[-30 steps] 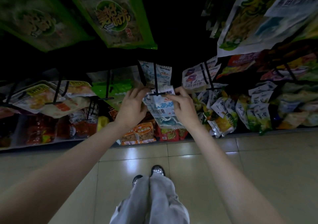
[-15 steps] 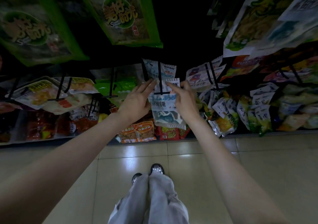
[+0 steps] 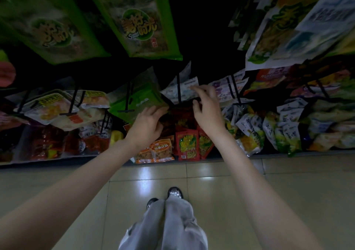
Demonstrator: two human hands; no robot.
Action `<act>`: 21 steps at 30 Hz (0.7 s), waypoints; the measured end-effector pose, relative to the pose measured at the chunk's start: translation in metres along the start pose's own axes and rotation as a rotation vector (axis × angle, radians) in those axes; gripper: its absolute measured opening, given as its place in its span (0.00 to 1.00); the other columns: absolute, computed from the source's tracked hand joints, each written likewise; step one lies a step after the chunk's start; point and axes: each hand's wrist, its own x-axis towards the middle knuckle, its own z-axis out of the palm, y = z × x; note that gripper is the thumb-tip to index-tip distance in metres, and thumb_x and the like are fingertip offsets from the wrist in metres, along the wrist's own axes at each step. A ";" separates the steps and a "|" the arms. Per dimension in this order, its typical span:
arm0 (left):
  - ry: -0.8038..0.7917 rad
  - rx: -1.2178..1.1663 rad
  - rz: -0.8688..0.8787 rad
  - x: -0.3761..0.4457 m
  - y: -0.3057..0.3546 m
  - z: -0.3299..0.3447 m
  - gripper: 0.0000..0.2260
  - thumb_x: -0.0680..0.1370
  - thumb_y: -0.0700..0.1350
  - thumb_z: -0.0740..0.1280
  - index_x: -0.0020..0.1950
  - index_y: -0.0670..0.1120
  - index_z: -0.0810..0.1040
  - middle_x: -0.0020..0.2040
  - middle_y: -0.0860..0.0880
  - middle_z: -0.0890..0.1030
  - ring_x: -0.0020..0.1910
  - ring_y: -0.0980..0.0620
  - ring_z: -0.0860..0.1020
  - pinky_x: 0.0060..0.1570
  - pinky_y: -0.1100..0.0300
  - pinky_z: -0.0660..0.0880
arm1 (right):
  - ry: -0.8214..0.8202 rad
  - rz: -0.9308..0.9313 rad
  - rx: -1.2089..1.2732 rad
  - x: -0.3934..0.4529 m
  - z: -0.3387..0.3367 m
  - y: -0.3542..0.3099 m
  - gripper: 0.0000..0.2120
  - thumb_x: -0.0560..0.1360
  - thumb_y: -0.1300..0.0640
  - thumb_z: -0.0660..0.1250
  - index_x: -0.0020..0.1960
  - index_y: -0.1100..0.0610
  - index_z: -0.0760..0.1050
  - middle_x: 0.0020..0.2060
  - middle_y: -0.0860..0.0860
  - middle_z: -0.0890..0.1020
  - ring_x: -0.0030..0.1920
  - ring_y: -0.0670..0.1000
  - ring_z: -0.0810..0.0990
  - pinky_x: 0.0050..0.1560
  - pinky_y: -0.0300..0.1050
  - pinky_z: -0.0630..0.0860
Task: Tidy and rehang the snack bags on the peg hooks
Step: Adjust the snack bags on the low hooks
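Two hands work at the black peg hook [image 3: 178, 88]. Several white-blue snack bags [image 3: 185, 90] hang on this hook; the exact count cannot be told. The right hand [image 3: 208, 111], just right of the hook, pinches the front bag's upper edge. The left hand [image 3: 148, 123], below-left of the hook, rests relaxed fingers on one green bag [image 3: 142, 100].

Two hands: left hand [image 3: 147, 124], right hand [image 3: 206, 111]. Two large green bags [image 3: 140, 19] overhead, two orange packets [image 3: 153, 151] below, two shoes [image 3: 174, 192] on floor.
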 end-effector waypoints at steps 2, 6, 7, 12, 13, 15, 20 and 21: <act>0.000 0.016 -0.045 -0.014 -0.010 -0.006 0.24 0.70 0.39 0.59 0.67 0.39 0.71 0.60 0.37 0.75 0.57 0.35 0.73 0.55 0.40 0.72 | -0.020 -0.062 -0.029 0.008 0.001 -0.019 0.18 0.79 0.61 0.58 0.69 0.58 0.68 0.63 0.56 0.67 0.65 0.52 0.65 0.60 0.33 0.60; 0.010 0.054 -0.079 -0.041 -0.029 -0.026 0.22 0.71 0.41 0.55 0.64 0.38 0.73 0.58 0.39 0.76 0.55 0.37 0.74 0.55 0.44 0.73 | -0.147 -0.205 -0.092 0.019 0.021 -0.054 0.19 0.79 0.61 0.58 0.70 0.58 0.66 0.64 0.55 0.68 0.66 0.52 0.64 0.63 0.42 0.64; 0.022 0.060 -0.075 -0.049 -0.032 -0.030 0.22 0.71 0.42 0.54 0.63 0.38 0.74 0.57 0.39 0.77 0.54 0.37 0.75 0.54 0.46 0.73 | -0.211 -0.237 -0.127 0.022 0.030 -0.060 0.20 0.79 0.61 0.58 0.71 0.58 0.65 0.65 0.54 0.67 0.67 0.53 0.63 0.64 0.45 0.65; 0.103 0.024 -0.190 -0.081 -0.055 -0.049 0.21 0.70 0.38 0.58 0.62 0.37 0.75 0.57 0.39 0.76 0.54 0.38 0.74 0.54 0.48 0.72 | -0.439 -0.202 -0.320 0.042 0.079 -0.080 0.26 0.77 0.65 0.60 0.74 0.58 0.58 0.70 0.56 0.63 0.70 0.57 0.61 0.67 0.51 0.64; 0.118 0.015 -0.205 -0.086 -0.061 -0.052 0.21 0.70 0.37 0.58 0.62 0.37 0.74 0.58 0.39 0.75 0.55 0.38 0.74 0.55 0.48 0.72 | -0.442 -0.168 -0.344 0.044 0.087 -0.083 0.26 0.77 0.66 0.60 0.73 0.58 0.59 0.69 0.57 0.63 0.69 0.58 0.62 0.66 0.52 0.65; 0.147 -0.010 -0.229 -0.095 -0.072 -0.059 0.20 0.71 0.35 0.60 0.63 0.38 0.74 0.60 0.39 0.75 0.57 0.39 0.73 0.57 0.47 0.72 | -0.411 -0.098 -0.382 0.044 0.100 -0.086 0.24 0.76 0.68 0.61 0.71 0.59 0.63 0.68 0.59 0.65 0.68 0.60 0.64 0.66 0.52 0.65; 0.174 -0.058 -0.218 -0.111 -0.085 -0.070 0.20 0.71 0.35 0.60 0.63 0.38 0.73 0.60 0.40 0.75 0.59 0.39 0.73 0.58 0.48 0.71 | -0.414 0.106 -0.157 0.023 0.104 -0.092 0.12 0.77 0.64 0.62 0.60 0.60 0.74 0.57 0.60 0.77 0.47 0.55 0.77 0.43 0.42 0.69; 0.171 -0.062 -0.209 -0.113 -0.086 -0.073 0.20 0.71 0.36 0.59 0.64 0.39 0.73 0.60 0.40 0.75 0.59 0.39 0.72 0.59 0.48 0.71 | -0.459 0.112 -0.153 0.017 0.099 -0.093 0.11 0.77 0.63 0.63 0.59 0.59 0.75 0.58 0.59 0.76 0.46 0.54 0.77 0.42 0.41 0.68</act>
